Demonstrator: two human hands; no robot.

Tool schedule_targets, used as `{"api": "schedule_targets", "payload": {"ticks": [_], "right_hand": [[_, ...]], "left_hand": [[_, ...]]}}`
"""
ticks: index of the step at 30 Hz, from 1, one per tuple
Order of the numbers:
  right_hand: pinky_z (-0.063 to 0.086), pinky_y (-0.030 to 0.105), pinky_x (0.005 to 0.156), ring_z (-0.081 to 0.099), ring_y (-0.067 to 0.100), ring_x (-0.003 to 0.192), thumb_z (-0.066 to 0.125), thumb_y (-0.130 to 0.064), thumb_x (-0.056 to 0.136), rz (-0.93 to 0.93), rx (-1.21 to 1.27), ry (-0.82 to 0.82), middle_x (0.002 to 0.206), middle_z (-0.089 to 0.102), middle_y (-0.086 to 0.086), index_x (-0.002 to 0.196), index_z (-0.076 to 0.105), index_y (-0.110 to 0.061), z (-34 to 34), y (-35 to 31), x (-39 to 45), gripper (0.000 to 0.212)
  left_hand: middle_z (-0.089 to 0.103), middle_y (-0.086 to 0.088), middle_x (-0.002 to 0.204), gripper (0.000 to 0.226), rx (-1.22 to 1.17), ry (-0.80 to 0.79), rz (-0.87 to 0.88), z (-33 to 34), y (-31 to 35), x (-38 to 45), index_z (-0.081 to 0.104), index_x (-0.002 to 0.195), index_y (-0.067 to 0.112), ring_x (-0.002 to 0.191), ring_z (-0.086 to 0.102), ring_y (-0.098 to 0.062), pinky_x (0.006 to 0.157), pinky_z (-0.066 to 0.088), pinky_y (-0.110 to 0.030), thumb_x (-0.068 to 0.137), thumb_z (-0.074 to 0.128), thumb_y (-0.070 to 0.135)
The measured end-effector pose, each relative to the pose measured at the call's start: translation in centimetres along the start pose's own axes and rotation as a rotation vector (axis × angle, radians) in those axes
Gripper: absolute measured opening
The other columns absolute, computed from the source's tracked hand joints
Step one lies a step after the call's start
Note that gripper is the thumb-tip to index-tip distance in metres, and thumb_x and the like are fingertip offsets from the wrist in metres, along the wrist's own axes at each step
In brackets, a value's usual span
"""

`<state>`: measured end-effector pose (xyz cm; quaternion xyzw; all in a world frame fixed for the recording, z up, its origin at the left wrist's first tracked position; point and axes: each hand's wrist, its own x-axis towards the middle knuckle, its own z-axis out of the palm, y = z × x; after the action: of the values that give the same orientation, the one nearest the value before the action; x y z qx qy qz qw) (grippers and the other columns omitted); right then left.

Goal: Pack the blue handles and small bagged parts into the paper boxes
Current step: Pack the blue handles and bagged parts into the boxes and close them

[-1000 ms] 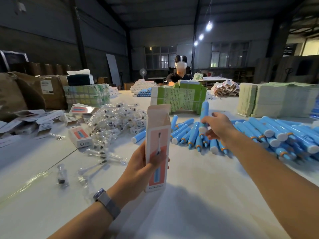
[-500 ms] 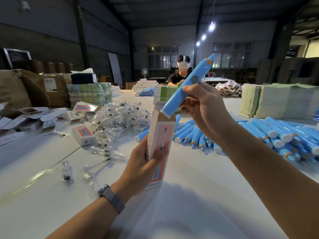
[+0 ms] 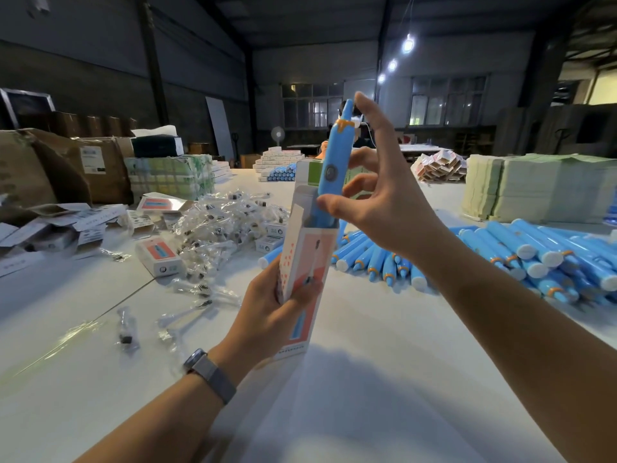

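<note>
1 blue handle (image 3: 334,168) stood nearly upright with its lower end just inside the open top of the paper box (image 3: 305,262); most of its length was above the box mouth, so insertion of this unit had begun but was not complete. No small bagged part was visible in this box, and its top flap (image 3: 297,217) stood open.

The left hand (image 3: 267,315) gripped the lower half of the box, fingers curled round its side and thumb across its printed front, holding it upright above the bench (image 3: 367,379). The right hand (image 3: 377,205) held the handle from the right: thumb against its lower body just above the box mouth, index finger raised to its tip, remaining fingers spread beside it. The handle therefore lay between thumb and index finger, directly above the box.

Remaining work appeared large. A pile of loose blue handles (image 3: 517,259) lay on the bench to the right, and a heap of bagged parts (image 3: 220,225) lay to the left, near the box but apart from it. At least 1 closed box (image 3: 159,257) lay beside that heap; whether it was filled could not be determined. Stacked flat cartons (image 3: 534,188) stood at the far right.

Judged next requirement: lower the handle fully, add 1 bagged part, close the flap.
</note>
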<state>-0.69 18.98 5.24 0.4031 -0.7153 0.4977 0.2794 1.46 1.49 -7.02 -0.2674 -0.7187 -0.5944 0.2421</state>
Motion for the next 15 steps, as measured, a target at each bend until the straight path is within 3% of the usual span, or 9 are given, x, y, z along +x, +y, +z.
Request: {"api": "schedule_targets", "payload": {"ticks": [4, 7, 10, 13, 15], "right_hand": [[0.056, 0.022, 0.063, 0.069, 0.013, 0.073, 0.086, -0.011, 0.07, 0.031, -0.044, -0.05, 0.096, 0.065, -0.002, 0.137, 0.03, -0.032, -0.3, 0.1, 0.0, 0.091], [0.058, 0.027, 0.066, 0.066, 0.009, 0.074, 0.085, -0.019, 0.073, 0.014, -0.202, -0.039, 0.096, 0.064, -0.009, 0.115, 0.051, -0.026, 0.6, 0.5, -0.3, 0.054], [0.058, 0.026, 0.068, 0.064, 0.005, 0.075, 0.076, -0.007, 0.081, -0.083, -0.289, 0.0, 0.098, 0.066, -0.004, 0.091, 0.071, -0.012, 1.8, 1.2, -0.9, 0.012], [0.058, 0.023, 0.071, 0.063, 0.008, 0.081, 0.07, -0.007, 0.087, -0.053, -0.219, 0.027, 0.106, 0.062, -0.005, 0.097, 0.073, -0.009, 2.4, 1.8, -1.3, 0.011], [0.057, 0.022, 0.068, 0.062, 0.006, 0.081, 0.065, -0.014, 0.088, -0.011, -0.114, 0.1, 0.104, 0.06, -0.013, 0.102, 0.071, -0.017, 2.8, 2.3, -1.2, 0.015]], "left_hand": [[0.068, 0.013, 0.091, 0.022, 0.01, 0.003, 0.006, 0.0, 0.0, 0.0, 0.063, 0.104, 0.049, 0.081, 0.065, -0.009, 0.068, 0.056, -0.026, 0.084, 0.063, 0.042], [0.066, 0.009, 0.086, 0.019, -0.013, 0.04, -0.027, -0.2, -0.4, 0.1, 0.064, 0.104, 0.037, 0.079, 0.065, -0.021, 0.067, 0.059, -0.041, 0.085, 0.065, 0.036], [0.066, 0.006, 0.085, 0.02, -0.013, 0.076, -0.059, -0.4, -0.7, 0.2, 0.062, 0.106, 0.028, 0.082, 0.064, -0.029, 0.071, 0.058, -0.052, 0.086, 0.064, 0.026], [0.068, 0.013, 0.086, 0.021, 0.005, 0.137, -0.034, -0.5, -0.8, 0.4, 0.061, 0.105, 0.029, 0.079, 0.065, -0.01, 0.069, 0.059, -0.034, 0.084, 0.065, 0.025], [0.069, 0.02, 0.09, 0.021, 0.034, 0.257, -0.009, -1.1, -0.8, 0.7, 0.06, 0.104, 0.033, 0.081, 0.066, -0.002, 0.072, 0.059, -0.026, 0.085, 0.066, 0.027]]}}
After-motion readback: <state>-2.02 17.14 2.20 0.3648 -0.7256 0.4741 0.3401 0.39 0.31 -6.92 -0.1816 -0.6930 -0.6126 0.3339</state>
